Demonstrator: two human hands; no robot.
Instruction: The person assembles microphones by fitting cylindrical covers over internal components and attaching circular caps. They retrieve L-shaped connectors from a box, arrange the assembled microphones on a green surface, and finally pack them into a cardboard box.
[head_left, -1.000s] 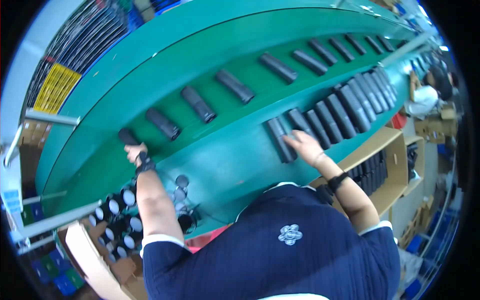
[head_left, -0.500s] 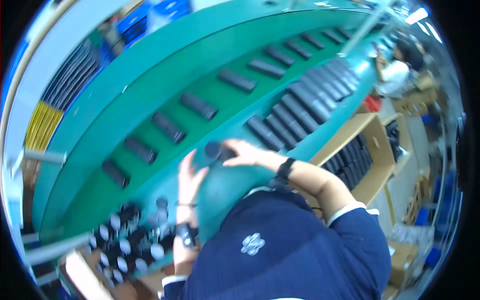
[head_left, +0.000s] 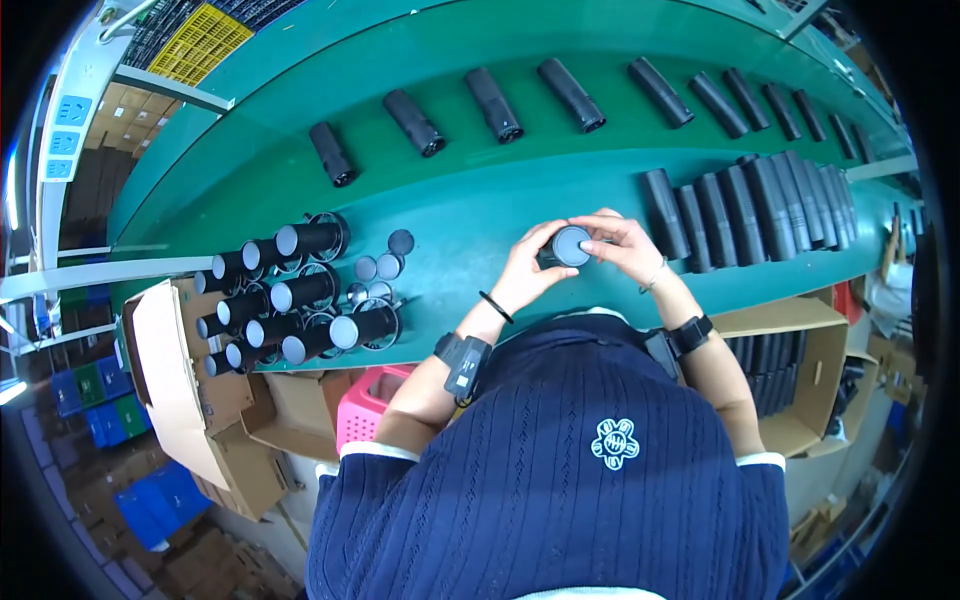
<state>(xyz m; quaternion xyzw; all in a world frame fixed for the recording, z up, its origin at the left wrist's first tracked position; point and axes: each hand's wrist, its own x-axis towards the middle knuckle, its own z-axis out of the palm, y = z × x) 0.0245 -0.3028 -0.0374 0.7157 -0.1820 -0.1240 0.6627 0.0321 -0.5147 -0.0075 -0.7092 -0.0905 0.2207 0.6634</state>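
Observation:
In front of my chest, over the green bench [head_left: 470, 210], both hands close on a black cylinder with a round grey end face [head_left: 571, 246] turned up toward me. My left hand [head_left: 528, 270] wraps its left side, thumb along the lower rim. The fingers of my right hand [head_left: 622, 245] grip the right edge, with the thumb on the grey face. Most of the cylinder's body is hidden below the face and behind my fingers. Nearest on the left lie several loose round discs [head_left: 388, 266], one darker than the others.
Left of the discs stand several black cylinders with light round tops [head_left: 305, 290], some with wire rings. Black tubes [head_left: 495, 106] lie spaced along the far green strip. More tubes [head_left: 770, 205] lie side by side at right. Cartons [head_left: 790, 320] and a pink stool [head_left: 370, 405] sit below the bench edge.
My left hand, earlier apart from the cylinder with fingers spread, is now on it. The grey end face has come into sight, and my whole view has turned.

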